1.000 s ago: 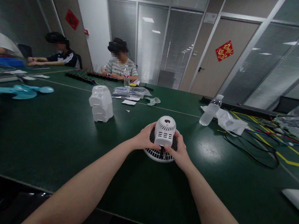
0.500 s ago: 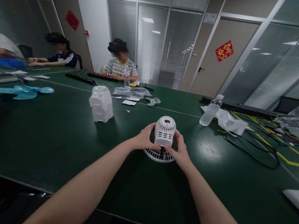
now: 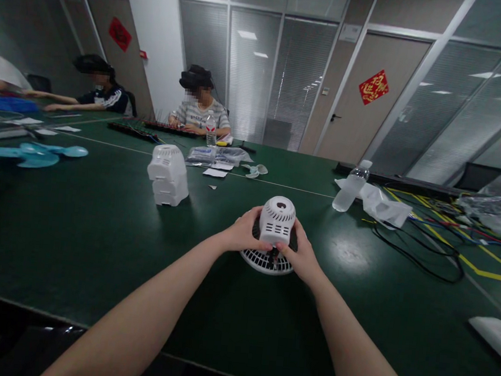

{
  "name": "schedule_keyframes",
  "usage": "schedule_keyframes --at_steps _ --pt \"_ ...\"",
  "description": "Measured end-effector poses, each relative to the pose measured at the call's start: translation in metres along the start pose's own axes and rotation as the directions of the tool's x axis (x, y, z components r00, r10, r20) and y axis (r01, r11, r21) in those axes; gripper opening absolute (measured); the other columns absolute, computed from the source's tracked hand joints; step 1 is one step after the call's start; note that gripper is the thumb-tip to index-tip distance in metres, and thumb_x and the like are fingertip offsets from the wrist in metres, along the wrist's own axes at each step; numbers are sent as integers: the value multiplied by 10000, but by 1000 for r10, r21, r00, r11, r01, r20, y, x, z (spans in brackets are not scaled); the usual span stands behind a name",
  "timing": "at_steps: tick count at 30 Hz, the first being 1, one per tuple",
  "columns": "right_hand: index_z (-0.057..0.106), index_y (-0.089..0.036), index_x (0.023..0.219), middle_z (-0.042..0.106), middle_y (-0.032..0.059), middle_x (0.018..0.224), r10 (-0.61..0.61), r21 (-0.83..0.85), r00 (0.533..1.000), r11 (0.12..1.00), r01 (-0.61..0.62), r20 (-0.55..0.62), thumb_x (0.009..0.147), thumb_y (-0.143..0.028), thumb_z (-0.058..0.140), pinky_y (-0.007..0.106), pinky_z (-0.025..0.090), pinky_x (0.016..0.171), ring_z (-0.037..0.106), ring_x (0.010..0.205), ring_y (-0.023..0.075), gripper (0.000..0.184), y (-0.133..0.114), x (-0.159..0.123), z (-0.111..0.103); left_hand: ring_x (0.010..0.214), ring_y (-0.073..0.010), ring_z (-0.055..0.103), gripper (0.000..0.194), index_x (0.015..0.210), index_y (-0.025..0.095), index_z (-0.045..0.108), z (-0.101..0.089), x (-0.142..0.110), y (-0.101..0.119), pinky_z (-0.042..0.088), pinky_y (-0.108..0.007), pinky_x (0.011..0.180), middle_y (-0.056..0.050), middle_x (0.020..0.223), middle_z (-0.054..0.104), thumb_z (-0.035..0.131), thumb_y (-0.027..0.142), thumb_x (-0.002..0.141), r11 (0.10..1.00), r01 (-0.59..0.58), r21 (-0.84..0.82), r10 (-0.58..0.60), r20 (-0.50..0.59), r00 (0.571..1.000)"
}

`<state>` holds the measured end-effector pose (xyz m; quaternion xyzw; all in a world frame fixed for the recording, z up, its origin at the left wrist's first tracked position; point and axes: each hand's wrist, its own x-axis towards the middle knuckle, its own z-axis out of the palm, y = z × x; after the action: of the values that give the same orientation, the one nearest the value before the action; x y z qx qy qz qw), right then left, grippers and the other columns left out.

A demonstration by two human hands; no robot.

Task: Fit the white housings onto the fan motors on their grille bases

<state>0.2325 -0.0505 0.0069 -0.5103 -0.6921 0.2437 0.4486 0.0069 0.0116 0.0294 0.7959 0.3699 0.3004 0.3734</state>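
Note:
A white fan motor cover (image 3: 278, 217) with slotted vents and a round hole on top sits over a round fan grille (image 3: 265, 263) on the table. From the left, my left hand (image 3: 246, 234) is closed around the cover, its thumb at the lower front edge. My right hand (image 3: 301, 253) grips the other side, with its thumb near the same edge. Dark wires or a dark part show just below the thumbs, too small to make out. The grille's far part is hidden by the cover and my hands.
Stacked white covers (image 3: 168, 175) stand to the left. Light-blue fan blades (image 3: 41, 156) lie further left. At the right are a water bottle (image 3: 351, 186), a crumpled white bag (image 3: 386, 206) and black cables (image 3: 425, 261). Several people sit around the green table (image 3: 94, 244).
My hands stay on the cover with hardly any movement. The view shifts slightly. A person at the far left has stretched an arm further left.

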Motion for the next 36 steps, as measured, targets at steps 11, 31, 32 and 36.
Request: schedule_keyframes --at_steps 11,31,32,36 --pt "267 -294 1539 437 111 1560 16 89 998 996 -22 61 811 -523 728 600 265 1220 397 1462 349 891 12 2 -5 1374 -408 448 1082 1489 223 332 -2 -1 11 350 -647 1140 -161 1485 464 851 539 595 995 3 98 -5 12 1000" --pt "223 -285 1516 420 142 1560 29 219 980 973 -73 197 815 -467 751 574 286 1223 382 1479 306 897 6 21 -7 1483 -387 320 1078 1546 262 254 -1 -2 1 277 -626 1189 -125 1602 351 798 543 658 981 -33 189 44 -54 998" --pt "231 -278 1514 418 146 1561 24 210 980 975 -66 197 806 -473 758 576 276 1227 380 1480 309 904 7 25 -7 1491 -383 306 1074 1546 265 253 -2 -2 1 270 -624 1193 -121 1613 334 797 539 662 982 -36 187 49 -61 997" --pt "238 -239 1513 442 177 1544 23 201 970 977 -73 241 764 -490 797 577 278 1222 403 1464 330 968 6 39 -7 1470 -413 333 1137 1571 243 213 -6 -1 0 234 -652 1195 -153 1590 371 807 560 655 985 -4 174 18 -78 997"
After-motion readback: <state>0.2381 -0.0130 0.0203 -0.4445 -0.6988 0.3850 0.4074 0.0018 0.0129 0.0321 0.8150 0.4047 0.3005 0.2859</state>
